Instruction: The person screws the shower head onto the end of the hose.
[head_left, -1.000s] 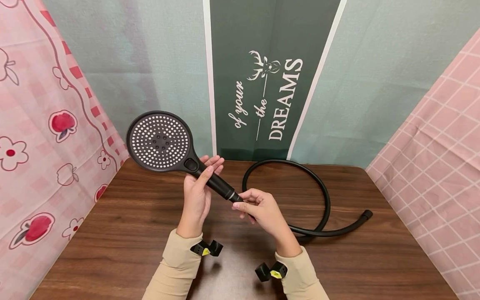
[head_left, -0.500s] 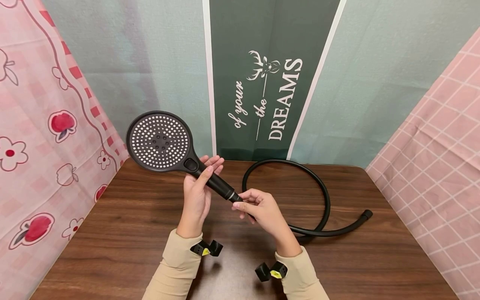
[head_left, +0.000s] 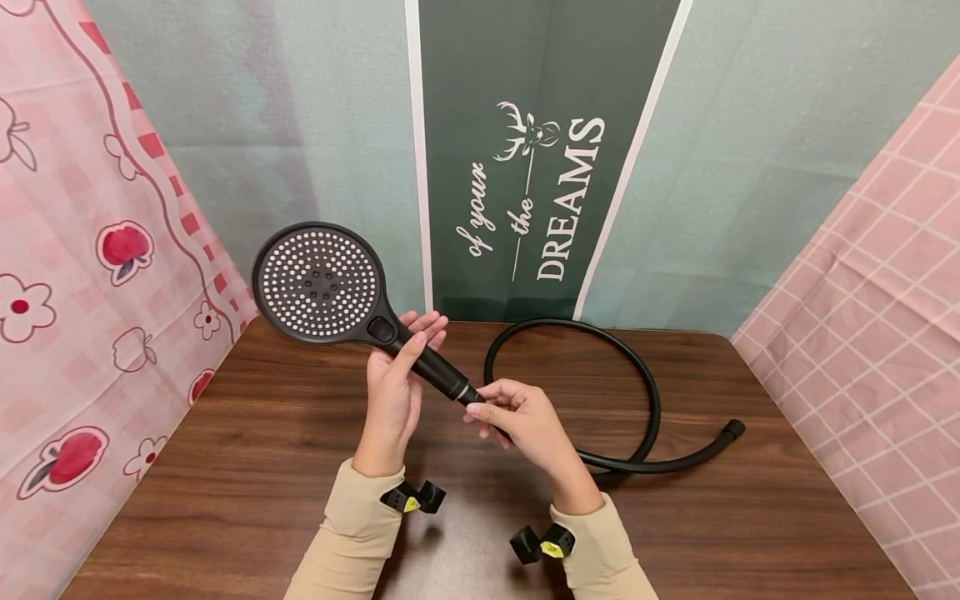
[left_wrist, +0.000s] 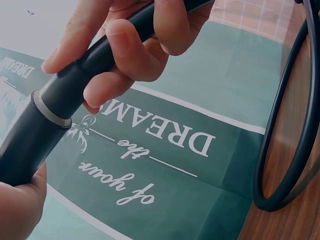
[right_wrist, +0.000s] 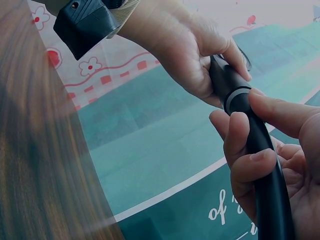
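A black shower head (head_left: 318,282) with pale nozzles faces up at the left of the head view. My left hand (head_left: 395,392) grips its handle (head_left: 438,371), thumb across the top. At the handle's lower end a light ring (left_wrist: 50,111) shows against the end fitting (left_wrist: 67,90) of a black hose. Thumb and fingers of my right hand (head_left: 521,417) pinch that fitting, and in the right wrist view the hose (right_wrist: 270,195) runs back through the palm. Fitting and handle meet in line; how tightly they are joined I cannot tell.
The rest of the hose (head_left: 654,392) lies looped on the brown wooden table (head_left: 270,500), its free end (head_left: 735,429) pointing right. Fabric hangs around the table: a green printed cloth (head_left: 360,100) behind, a pink cloth (head_left: 67,333) at left, a pink checked cloth (head_left: 885,333) at right.
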